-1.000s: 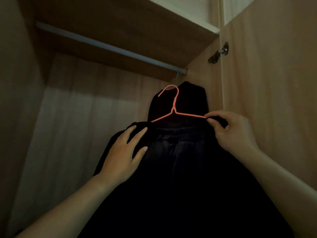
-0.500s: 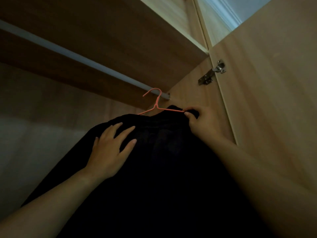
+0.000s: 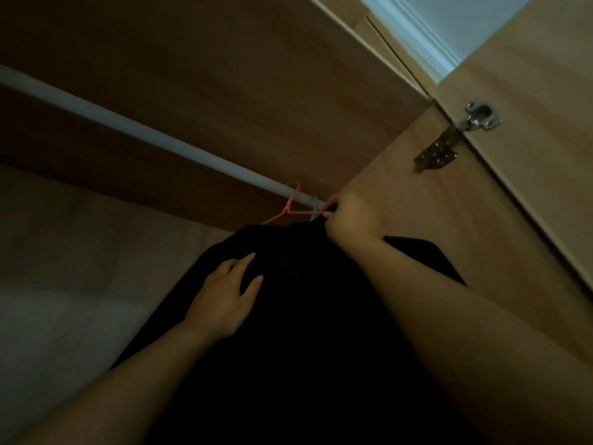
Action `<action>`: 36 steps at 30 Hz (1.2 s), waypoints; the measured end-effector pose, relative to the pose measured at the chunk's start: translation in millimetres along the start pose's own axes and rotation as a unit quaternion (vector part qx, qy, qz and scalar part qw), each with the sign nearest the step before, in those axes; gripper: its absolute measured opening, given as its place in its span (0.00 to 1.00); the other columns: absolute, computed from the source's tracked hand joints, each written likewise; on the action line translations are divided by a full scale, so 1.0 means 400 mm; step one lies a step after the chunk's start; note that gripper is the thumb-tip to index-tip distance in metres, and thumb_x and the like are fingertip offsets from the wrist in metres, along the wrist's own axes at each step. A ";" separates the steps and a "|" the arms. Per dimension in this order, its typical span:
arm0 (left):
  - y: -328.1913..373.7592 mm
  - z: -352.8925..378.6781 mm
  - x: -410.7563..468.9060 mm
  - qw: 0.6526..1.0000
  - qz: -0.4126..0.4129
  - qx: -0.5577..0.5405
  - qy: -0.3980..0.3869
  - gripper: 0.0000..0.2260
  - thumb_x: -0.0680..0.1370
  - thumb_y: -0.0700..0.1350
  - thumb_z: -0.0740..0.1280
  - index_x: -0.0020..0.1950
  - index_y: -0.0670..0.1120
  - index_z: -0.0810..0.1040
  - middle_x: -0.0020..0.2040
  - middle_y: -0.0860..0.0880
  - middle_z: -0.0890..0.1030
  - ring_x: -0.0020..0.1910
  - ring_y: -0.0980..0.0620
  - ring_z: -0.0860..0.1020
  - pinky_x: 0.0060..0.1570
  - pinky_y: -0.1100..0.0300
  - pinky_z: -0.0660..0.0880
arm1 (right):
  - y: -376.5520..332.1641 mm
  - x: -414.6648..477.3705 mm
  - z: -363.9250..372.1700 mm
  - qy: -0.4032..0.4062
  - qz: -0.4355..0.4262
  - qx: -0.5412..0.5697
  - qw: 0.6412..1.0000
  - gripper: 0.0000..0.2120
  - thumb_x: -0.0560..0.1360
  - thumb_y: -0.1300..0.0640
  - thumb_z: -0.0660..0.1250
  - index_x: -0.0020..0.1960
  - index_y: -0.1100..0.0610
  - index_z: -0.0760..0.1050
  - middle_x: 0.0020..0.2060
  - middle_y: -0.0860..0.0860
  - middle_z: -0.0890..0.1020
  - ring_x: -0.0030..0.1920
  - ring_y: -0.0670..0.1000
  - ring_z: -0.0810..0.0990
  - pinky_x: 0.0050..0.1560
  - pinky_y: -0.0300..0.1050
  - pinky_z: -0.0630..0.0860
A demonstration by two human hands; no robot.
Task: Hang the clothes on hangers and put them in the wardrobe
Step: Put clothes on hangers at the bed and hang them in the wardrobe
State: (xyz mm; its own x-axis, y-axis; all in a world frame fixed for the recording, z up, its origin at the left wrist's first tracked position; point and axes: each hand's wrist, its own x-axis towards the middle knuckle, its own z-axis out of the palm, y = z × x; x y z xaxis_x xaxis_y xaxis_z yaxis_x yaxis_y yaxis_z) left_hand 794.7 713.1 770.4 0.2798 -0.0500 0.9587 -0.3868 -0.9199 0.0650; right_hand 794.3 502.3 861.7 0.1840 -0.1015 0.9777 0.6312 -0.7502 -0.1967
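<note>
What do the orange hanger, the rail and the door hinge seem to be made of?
The orange hanger looks like thin wire, probably plastic-coated, given its even matt colour. The rail is a smooth pale tube, likely metal; dim light leaves it open. The door hinge is bare shiny metal with screw holes.

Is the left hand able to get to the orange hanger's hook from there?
Probably yes: the left hand lies flat on the black garment just below the orange hanger, with only open air and cloth between them.
</note>
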 end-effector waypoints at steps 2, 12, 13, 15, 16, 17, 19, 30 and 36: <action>-0.036 0.029 -0.028 0.999 0.016 -0.027 -0.017 0.22 0.80 0.55 0.54 0.75 0.55 0.59 0.74 0.47 0.63 0.72 0.49 0.62 0.69 0.58 0.59 | -0.005 -0.034 0.031 0.005 -0.009 -0.044 0.999 0.09 0.77 0.58 0.62 0.56 0.55 0.76 0.51 0.54 0.80 0.51 0.55 0.78 0.42 0.44 0.72; -0.058 0.040 -0.279 0.994 0.065 -0.085 -0.017 0.27 0.75 0.67 0.52 0.72 0.60 0.63 0.71 0.56 0.65 0.69 0.59 0.64 0.64 0.64 0.61 | 0.035 -0.365 0.047 0.019 -0.157 -0.128 0.979 0.24 0.79 0.44 0.53 0.72 0.52 0.63 0.74 0.55 0.60 0.73 0.57 0.57 0.72 0.53 0.49; -0.054 0.037 -0.318 0.994 0.068 -0.084 -0.029 0.28 0.73 0.68 0.50 0.72 0.61 0.62 0.71 0.57 0.65 0.68 0.59 0.64 0.64 0.64 0.61 | 0.044 -0.428 0.048 -0.004 -0.152 -0.126 0.980 0.24 0.79 0.43 0.52 0.72 0.51 0.63 0.74 0.54 0.59 0.74 0.55 0.56 0.73 0.51 0.48; -0.044 0.031 -0.412 0.992 0.075 -0.077 -0.061 0.29 0.73 0.69 0.48 0.72 0.62 0.61 0.71 0.57 0.64 0.69 0.58 0.64 0.66 0.60 0.63 | 0.062 -0.574 0.046 -0.029 -0.153 -0.131 0.979 0.25 0.79 0.41 0.51 0.71 0.51 0.65 0.72 0.54 0.64 0.72 0.56 0.60 0.72 0.50 0.51; -0.041 0.029 -0.469 0.991 0.079 -0.074 -0.084 0.29 0.73 0.69 0.48 0.72 0.62 0.60 0.71 0.58 0.64 0.70 0.58 0.63 0.67 0.57 0.64 | 0.072 -0.654 0.041 -0.044 -0.154 -0.140 0.977 0.25 0.78 0.42 0.50 0.70 0.52 0.67 0.71 0.55 0.67 0.71 0.56 0.64 0.70 0.51 0.53; -0.037 0.028 -0.534 0.988 0.081 -0.078 -0.110 0.29 0.73 0.69 0.48 0.73 0.63 0.59 0.72 0.58 0.63 0.70 0.57 0.63 0.67 0.55 0.64 | 0.082 -0.740 0.034 -0.067 -0.149 -0.150 0.975 0.25 0.77 0.42 0.50 0.68 0.53 0.69 0.69 0.55 0.69 0.70 0.57 0.66 0.69 0.52 0.55; -0.031 0.028 -0.667 0.981 0.079 -0.104 -0.141 0.30 0.73 0.70 0.47 0.73 0.62 0.59 0.72 0.57 0.63 0.71 0.56 0.62 0.68 0.51 0.64 | 0.101 -0.912 0.005 -0.126 -0.135 -0.169 0.968 0.25 0.77 0.42 0.50 0.68 0.52 0.70 0.69 0.54 0.70 0.69 0.56 0.67 0.70 0.53 0.55; 0.126 0.003 -1.416 0.924 0.040 -0.185 -0.334 0.26 0.77 0.66 0.48 0.72 0.59 0.63 0.70 0.53 0.68 0.69 0.52 0.65 0.65 0.51 0.64 | 0.062 -1.745 -0.405 -0.371 0.120 -0.146 0.909 0.25 0.79 0.40 0.49 0.71 0.50 0.63 0.71 0.52 0.66 0.70 0.54 0.66 0.64 0.54 0.70; 0.362 -0.018 -1.693 0.859 0.050 -0.256 -0.441 0.25 0.76 0.61 0.53 0.67 0.50 0.73 0.63 0.48 0.76 0.63 0.47 0.73 0.60 0.46 0.71 | -0.050 -1.992 -0.682 -0.404 0.274 -0.243 0.838 0.25 0.79 0.41 0.50 0.68 0.54 0.69 0.65 0.55 0.74 0.63 0.58 0.73 0.59 0.53 0.75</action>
State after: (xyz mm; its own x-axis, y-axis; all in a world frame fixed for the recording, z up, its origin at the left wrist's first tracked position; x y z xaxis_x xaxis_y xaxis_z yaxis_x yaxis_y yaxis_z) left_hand 542.8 616.6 132.6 0.6917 -0.6024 0.3983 -0.7205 -0.6134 0.3235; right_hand 429.5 419.8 106.7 0.9202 -0.1899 0.3424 -0.0606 -0.9330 -0.3547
